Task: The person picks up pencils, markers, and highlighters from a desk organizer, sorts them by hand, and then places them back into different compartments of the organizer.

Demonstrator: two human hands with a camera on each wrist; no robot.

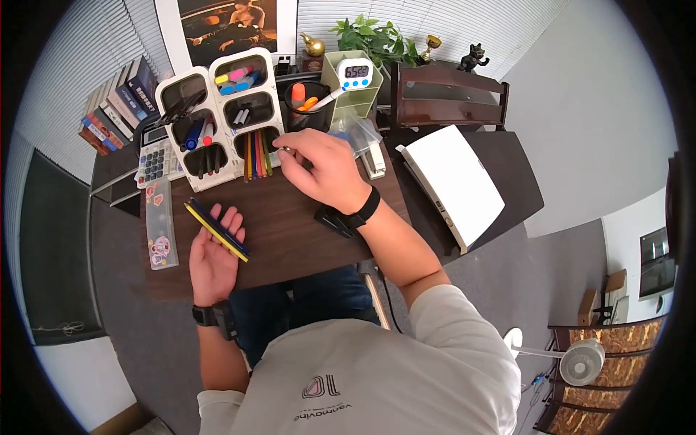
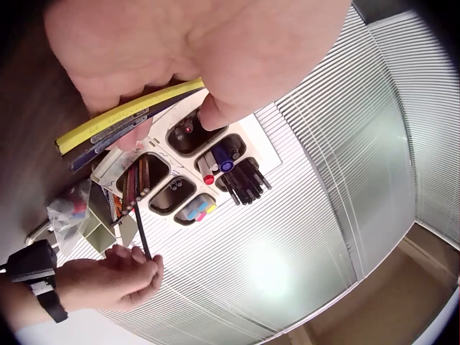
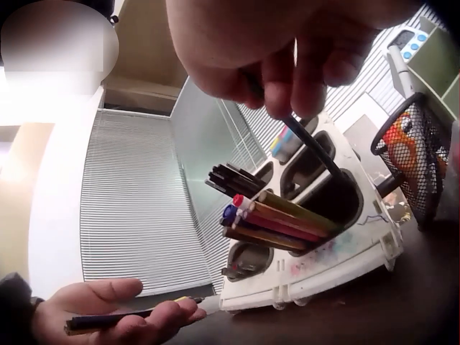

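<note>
Palm up, my left hand (image 1: 214,267) (image 2: 194,43) carries a yellow pencil (image 1: 233,249) (image 2: 129,109) and dark blue ones across its relaxed fingers, below the white organizer (image 1: 217,177) (image 3: 345,284). With thumb and fingers my right hand (image 1: 326,165) (image 3: 287,50) pinches a dark pencil (image 3: 316,151) (image 2: 141,230); its far end is inside an organizer compartment. Several coloured pencils (image 1: 256,161) (image 3: 287,219) lean in that same compartment. Other compartments hold highlighters (image 1: 238,81), black pens (image 3: 233,180) and markers (image 1: 194,135).
A black mesh cup (image 1: 293,119), a green holder with a timer (image 1: 355,72), a plastic bag (image 1: 355,132) and a stapler (image 1: 375,161) stand or lie right of the organizer. A calculator (image 1: 154,161) and clear case (image 1: 161,228) lie left. A white box (image 1: 458,185) is farther right.
</note>
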